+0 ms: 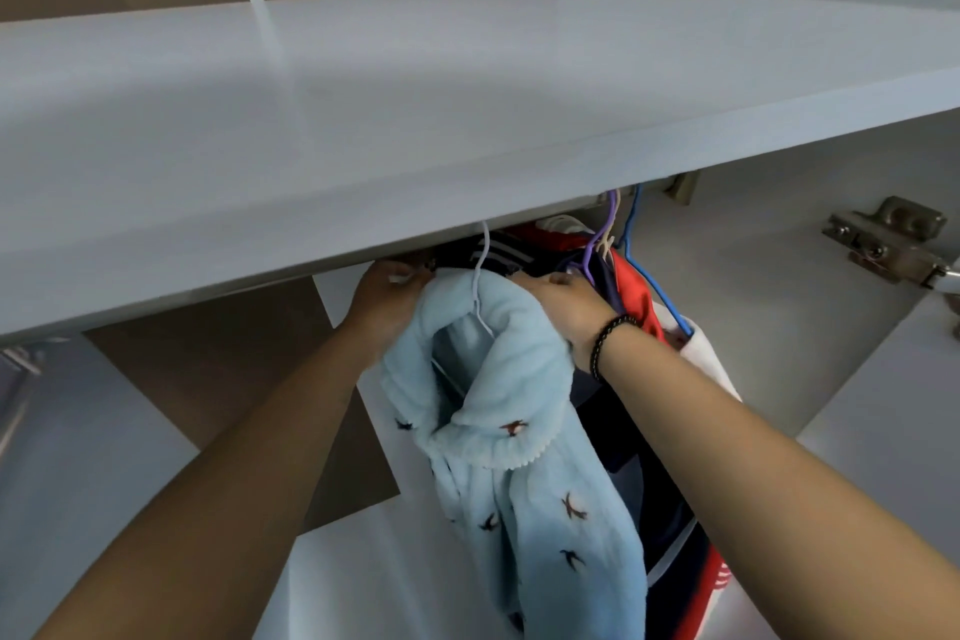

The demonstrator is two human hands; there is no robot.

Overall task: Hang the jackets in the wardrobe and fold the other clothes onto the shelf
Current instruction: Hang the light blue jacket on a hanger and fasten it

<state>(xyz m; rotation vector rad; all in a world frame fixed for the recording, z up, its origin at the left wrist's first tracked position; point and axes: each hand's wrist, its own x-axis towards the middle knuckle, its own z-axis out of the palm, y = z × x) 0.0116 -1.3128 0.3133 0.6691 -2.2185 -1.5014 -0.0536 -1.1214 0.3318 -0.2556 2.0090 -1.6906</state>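
Under the white shelf [467,120], in the hanging space of the wardrobe, we hold up the light blue fleece jacket [498,411] on its white hanger [480,286]. Our left hand [387,299] grips the left shoulder of the jacket with curled fingers, and our right hand [563,301] clutches the right shoulder, so the collar stays spread and the hook points up toward the rail, which the shelf edge hides. Just right of it hang dark and red garments [634,296] on a purple hanger [597,244] and a blue hanger [649,286]. We judge this jacket nearly hung; whether its hook has caught the rail we cannot tell.
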